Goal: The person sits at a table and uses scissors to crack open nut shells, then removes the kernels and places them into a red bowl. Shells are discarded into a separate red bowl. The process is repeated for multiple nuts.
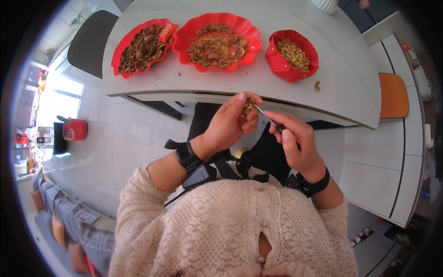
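Just in front of the table's near edge, my left hand [225, 123] is closed around a walnut piece [248, 107], thumb on top. My right hand [297, 147] grips a thin metal pick [261, 112] with a dark handle. The pick's tip meets the walnut; how deep it reaches inside cannot be made out. Beyond my hands, a scalloped red dish [253, 40] holds walnut shells and bits. A red tray [121, 51] to its left is heaped with shells [144, 48]. On the right, a red folded box [279, 70] contains shelled walnut kernels [293, 54].
The pale table [207, 85] has a curved edge close to my hands. A shell fragment [317, 86] lies near the box. A dark chair [93, 44] stands left of the table, an orange seat [393, 95] right. A red bucket [76, 129] is farther left.
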`<state>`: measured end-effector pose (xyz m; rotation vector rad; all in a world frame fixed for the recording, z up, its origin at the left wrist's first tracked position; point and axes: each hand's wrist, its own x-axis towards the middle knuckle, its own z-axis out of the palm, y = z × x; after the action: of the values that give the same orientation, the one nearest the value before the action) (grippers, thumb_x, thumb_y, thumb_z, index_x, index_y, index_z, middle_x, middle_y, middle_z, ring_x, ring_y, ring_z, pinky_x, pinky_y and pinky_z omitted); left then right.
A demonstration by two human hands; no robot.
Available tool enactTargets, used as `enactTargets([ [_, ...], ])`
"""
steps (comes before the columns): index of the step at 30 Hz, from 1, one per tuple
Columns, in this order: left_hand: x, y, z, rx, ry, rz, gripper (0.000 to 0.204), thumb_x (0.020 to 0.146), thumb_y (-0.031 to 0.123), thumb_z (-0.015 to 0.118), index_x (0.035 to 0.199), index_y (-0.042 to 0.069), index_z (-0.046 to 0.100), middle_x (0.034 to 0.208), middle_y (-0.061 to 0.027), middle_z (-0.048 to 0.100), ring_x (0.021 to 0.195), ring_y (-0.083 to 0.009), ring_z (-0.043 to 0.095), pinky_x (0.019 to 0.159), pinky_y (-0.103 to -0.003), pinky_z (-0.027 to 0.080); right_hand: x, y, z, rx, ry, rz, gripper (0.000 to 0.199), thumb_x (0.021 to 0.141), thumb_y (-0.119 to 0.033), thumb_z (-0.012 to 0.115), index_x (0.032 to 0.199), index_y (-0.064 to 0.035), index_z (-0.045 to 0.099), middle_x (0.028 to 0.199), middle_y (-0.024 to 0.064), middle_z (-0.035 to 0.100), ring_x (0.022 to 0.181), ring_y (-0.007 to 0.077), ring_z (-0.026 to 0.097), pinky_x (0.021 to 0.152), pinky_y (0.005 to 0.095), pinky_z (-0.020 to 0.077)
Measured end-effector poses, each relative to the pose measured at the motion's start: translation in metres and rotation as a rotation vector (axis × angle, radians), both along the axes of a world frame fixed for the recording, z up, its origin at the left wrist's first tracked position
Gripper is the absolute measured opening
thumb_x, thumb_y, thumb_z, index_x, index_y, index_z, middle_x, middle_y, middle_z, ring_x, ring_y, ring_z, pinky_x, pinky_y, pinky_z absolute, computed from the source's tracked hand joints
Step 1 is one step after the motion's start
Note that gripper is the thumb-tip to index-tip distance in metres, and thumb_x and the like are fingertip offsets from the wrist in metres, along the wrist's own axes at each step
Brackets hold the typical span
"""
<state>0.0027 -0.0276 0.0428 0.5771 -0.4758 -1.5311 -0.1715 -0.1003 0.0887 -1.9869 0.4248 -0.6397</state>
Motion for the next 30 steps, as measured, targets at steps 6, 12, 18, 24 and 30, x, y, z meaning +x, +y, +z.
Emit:
enactTargets([
  [6,0.015,0.001,-0.01,-0.036,0.137,-0.123,0.038,0.101,0.037,0.029,0.102,0.005,0.049,0.065,0.0016,0.032,0.053,-0.0086,0.027,0.05,-0.023,0.025,0.0,-0.007,-0.003,0.426,0.021,0.093,0.04,0.093,-0.018,0.035,0.121,0.0016,0.057,0.082,0.0043,0.056,0.063,0.0066,0.044,0.052,0.0183,0.0351],
  [12,0.016,-0.001,-0.004,0.101,0.173,-0.181,0.043,0.101,0.04,0.029,0.107,0.004,0.05,0.066,0.0007,0.034,0.054,-0.0089,0.028,0.05,-0.023,0.026,-0.003,-0.014,-0.005,0.575,-0.005,0.121,0.043,0.095,-0.023,0.032,0.121,0.0018,0.056,0.085,0.0041,0.056,0.064,0.0063,0.044,0.051,0.0172,0.0336],
  [18,0.017,0.0,0.003,0.066,0.133,-0.14,0.042,0.099,0.034,0.032,0.121,0.001,0.046,0.071,-0.0013,0.041,0.056,-0.01,0.034,0.054,-0.024,0.029,-0.004,-0.016,-0.007,0.598,-0.059,0.121,0.045,0.095,-0.025,0.032,0.121,0.0032,0.055,0.085,0.0043,0.055,0.065,0.0066,0.044,0.049,0.0175,0.0323],
  [24,0.021,-0.001,-0.01,0.023,0.193,-0.155,0.035,0.099,0.035,0.035,0.106,0.005,0.051,0.071,-0.0017,0.042,0.056,-0.0108,0.034,0.052,-0.024,0.029,-0.005,-0.015,0.001,0.536,-0.027,0.131,0.044,0.094,-0.023,0.033,0.121,0.0022,0.056,0.085,0.0039,0.056,0.064,0.0065,0.044,0.05,0.0176,0.0331],
  [30,0.018,0.0,-0.011,0.096,0.157,-0.132,0.03,0.099,0.032,0.036,0.097,0.007,0.052,0.069,-0.0017,0.042,0.056,-0.0119,0.035,0.053,-0.025,0.031,-0.002,-0.01,0.0,0.437,0.04,0.103,0.049,0.092,-0.029,0.034,0.121,0.0044,0.055,0.084,0.005,0.057,0.063,0.0063,0.045,0.049,0.0179,0.0335],
])
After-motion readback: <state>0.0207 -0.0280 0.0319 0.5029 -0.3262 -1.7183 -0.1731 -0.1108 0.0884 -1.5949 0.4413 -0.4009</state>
